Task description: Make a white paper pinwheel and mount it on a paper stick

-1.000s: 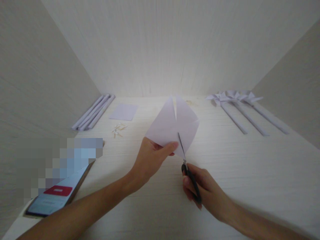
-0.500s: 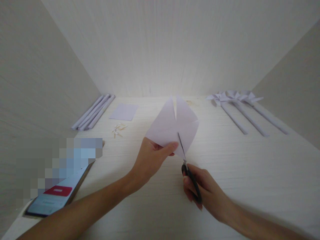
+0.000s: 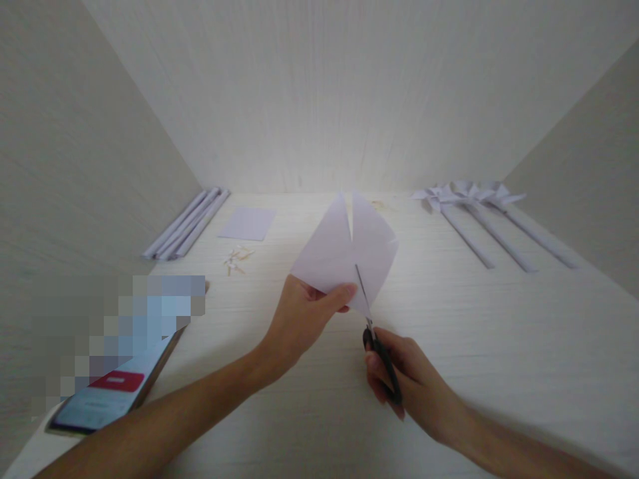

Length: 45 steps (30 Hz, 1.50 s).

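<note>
A square sheet of pale paper (image 3: 324, 246) is held above the table, one corner toward me. My left hand (image 3: 299, 319) pinches its lower left edge, thumb on top, closed on it. A slit runs inward from the sheet's far corner. My right hand (image 3: 399, 366) is closed round the black handles of a pair of scissors (image 3: 387, 372). One scissor blade lies over the paper near its close corner, pointing toward the middle; the other blade is hidden beneath the sheet.
Rolled paper sticks (image 3: 187, 226) and a paper square (image 3: 248, 223) lie at the back left, with several small pale pieces (image 3: 237, 259) nearby. Paper pinwheels (image 3: 472, 199) on sticks rest at the back right. A phone (image 3: 110, 392), partly pixelated, stands at the left. Walls surround the table (image 3: 499, 346).
</note>
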Tool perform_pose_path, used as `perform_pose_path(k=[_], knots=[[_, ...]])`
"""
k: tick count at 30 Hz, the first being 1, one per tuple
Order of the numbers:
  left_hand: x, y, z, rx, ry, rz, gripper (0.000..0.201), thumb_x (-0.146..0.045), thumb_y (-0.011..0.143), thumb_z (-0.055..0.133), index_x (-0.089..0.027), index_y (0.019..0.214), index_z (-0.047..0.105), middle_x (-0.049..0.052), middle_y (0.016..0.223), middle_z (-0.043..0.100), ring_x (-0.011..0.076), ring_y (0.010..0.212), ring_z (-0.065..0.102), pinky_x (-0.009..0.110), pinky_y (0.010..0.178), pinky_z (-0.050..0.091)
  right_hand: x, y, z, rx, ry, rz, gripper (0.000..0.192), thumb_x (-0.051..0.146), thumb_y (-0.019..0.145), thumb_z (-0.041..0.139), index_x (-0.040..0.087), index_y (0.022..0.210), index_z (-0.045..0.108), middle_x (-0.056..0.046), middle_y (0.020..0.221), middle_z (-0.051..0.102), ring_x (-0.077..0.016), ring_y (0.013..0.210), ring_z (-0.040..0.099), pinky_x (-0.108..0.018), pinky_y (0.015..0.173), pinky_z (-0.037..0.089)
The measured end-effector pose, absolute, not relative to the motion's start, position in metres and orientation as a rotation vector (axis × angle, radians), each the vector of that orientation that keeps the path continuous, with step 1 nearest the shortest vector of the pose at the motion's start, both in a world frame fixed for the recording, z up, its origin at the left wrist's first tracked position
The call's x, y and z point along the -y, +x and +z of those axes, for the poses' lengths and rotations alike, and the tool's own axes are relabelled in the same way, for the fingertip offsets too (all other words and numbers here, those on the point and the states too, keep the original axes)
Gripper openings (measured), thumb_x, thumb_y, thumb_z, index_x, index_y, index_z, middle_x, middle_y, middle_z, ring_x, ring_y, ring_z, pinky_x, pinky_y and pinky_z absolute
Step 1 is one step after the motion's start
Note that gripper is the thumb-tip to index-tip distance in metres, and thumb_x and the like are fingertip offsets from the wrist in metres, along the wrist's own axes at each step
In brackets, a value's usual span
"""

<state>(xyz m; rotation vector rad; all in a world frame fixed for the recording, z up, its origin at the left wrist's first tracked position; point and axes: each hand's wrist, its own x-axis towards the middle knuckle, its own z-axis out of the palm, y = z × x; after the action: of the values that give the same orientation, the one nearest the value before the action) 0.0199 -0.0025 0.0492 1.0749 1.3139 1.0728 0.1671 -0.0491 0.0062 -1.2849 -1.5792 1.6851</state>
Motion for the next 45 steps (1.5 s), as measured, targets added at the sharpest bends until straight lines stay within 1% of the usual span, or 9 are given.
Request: perform_pose_path(k=[4, 14, 21, 24, 26, 30, 33, 39, 45], knots=[[0.003, 0.02, 0.048, -1.307, 1.049, 1.061, 0.017, -0.026, 0.062, 0.063, -0.011, 0.069, 0.063, 0.001, 0.061, 0.063, 0.0102, 0.054, 0.055, 0.02, 0.051, 0.048, 0.048, 0.167, 0.006, 1.565, -1.267, 1.7, 0.031, 0.044, 0.081, 0.04, 0.017, 0.066, 0.04, 0.006, 0.047, 0.041, -0.0031, 0.034, 0.033, -0.015, 0.031, 0.026], [0.003, 0.022, 0.053, -1.295, 1.007, 1.068, 0.013, -0.022, 0.06, 0.064, -0.011, 0.068, 0.062, -0.002, 0.055, 0.06, 0.007, 0.049, 0.052, 0.015, 0.045, 0.044, 0.049, 0.168, 0.007, 1.561, -1.273, 1.701, 0.031, 0.044, 0.081, 0.04, 0.017, 0.067, 0.04, 0.006, 0.047, 0.041, -0.0027, 0.033, 0.032, -0.015, 0.03, 0.026], [0.004, 0.023, 0.052, -1.315, 1.004, 1.078, 0.015, -0.022, 0.059, 0.065, -0.011, 0.069, 0.062, 0.0, 0.058, 0.061, 0.0087, 0.051, 0.053, 0.018, 0.047, 0.046, 0.049, 0.167, 0.006, 1.547, -1.283, 1.704, 0.029, 0.042, 0.082, 0.04, 0.017, 0.066, 0.04, 0.007, 0.046, 0.041, -0.0028, 0.033, 0.032, -0.014, 0.03, 0.025], [0.003, 0.02, 0.049, -1.324, 1.024, 1.085, 0.016, -0.024, 0.057, 0.066, -0.01, 0.064, 0.062, 0.001, 0.056, 0.06, 0.0098, 0.05, 0.052, 0.019, 0.046, 0.044, 0.049, 0.167, 0.005, 1.54, -1.266, 1.704, 0.029, 0.041, 0.082, 0.04, 0.017, 0.067, 0.04, 0.007, 0.047, 0.041, -0.0025, 0.033, 0.031, -0.014, 0.03, 0.025], [0.0, 0.017, 0.048, -1.305, 1.009, 1.142, 0.018, -0.027, 0.056, 0.067, -0.01, 0.062, 0.061, 0.001, 0.055, 0.06, 0.0101, 0.049, 0.052, 0.02, 0.045, 0.043, 0.049, 0.168, 0.005, 1.542, -1.267, 1.696, 0.029, 0.041, 0.082, 0.04, 0.017, 0.067, 0.04, 0.007, 0.047, 0.041, -0.0022, 0.033, 0.031, -0.013, 0.03, 0.025], [-0.009, 0.01, 0.05, -1.165, 0.922, 1.383, 0.017, -0.027, 0.059, 0.065, -0.014, 0.068, 0.062, -0.001, 0.059, 0.061, 0.0088, 0.051, 0.052, 0.02, 0.049, 0.043, 0.048, 0.169, 0.004, 1.543, -1.264, 1.703, 0.03, 0.041, 0.081, 0.041, 0.017, 0.065, 0.039, 0.007, 0.046, 0.041, -0.0023, 0.033, 0.032, -0.014, 0.03, 0.026], [-0.014, 0.006, 0.053, -1.155, 0.894, 1.441, 0.011, -0.023, 0.058, 0.066, -0.014, 0.059, 0.06, -0.002, 0.057, 0.061, 0.0071, 0.05, 0.052, 0.018, 0.05, 0.042, 0.048, 0.17, 0.004, 1.538, -1.241, 1.712, 0.03, 0.042, 0.081, 0.042, 0.017, 0.065, 0.039, 0.007, 0.047, 0.041, -0.0023, 0.034, 0.032, -0.014, 0.03, 0.026], [-0.015, 0.005, 0.051, -1.149, 0.886, 1.329, 0.013, -0.025, 0.058, 0.066, -0.014, 0.058, 0.059, -0.002, 0.056, 0.061, 0.008, 0.051, 0.053, 0.021, 0.053, 0.043, 0.047, 0.171, 0.003, 1.458, -1.135, 1.761, 0.036, 0.051, 0.078, 0.041, 0.017, 0.065, 0.037, 0.006, 0.047, 0.041, -0.002, 0.032, 0.032, -0.014, 0.029, 0.024], [-0.01, 0.009, 0.048, -1.103, 1.001, 1.074, 0.012, -0.024, 0.058, 0.065, -0.013, 0.058, 0.062, 0.001, 0.057, 0.063, 0.0091, 0.054, 0.055, 0.021, 0.054, 0.043, 0.043, 0.17, 0.003, 1.358, -1.107, 1.803, 0.038, 0.053, 0.077, 0.042, 0.017, 0.069, 0.038, 0.006, 0.046, 0.044, -0.0016, 0.029, 0.032, -0.014, 0.027, 0.022]])
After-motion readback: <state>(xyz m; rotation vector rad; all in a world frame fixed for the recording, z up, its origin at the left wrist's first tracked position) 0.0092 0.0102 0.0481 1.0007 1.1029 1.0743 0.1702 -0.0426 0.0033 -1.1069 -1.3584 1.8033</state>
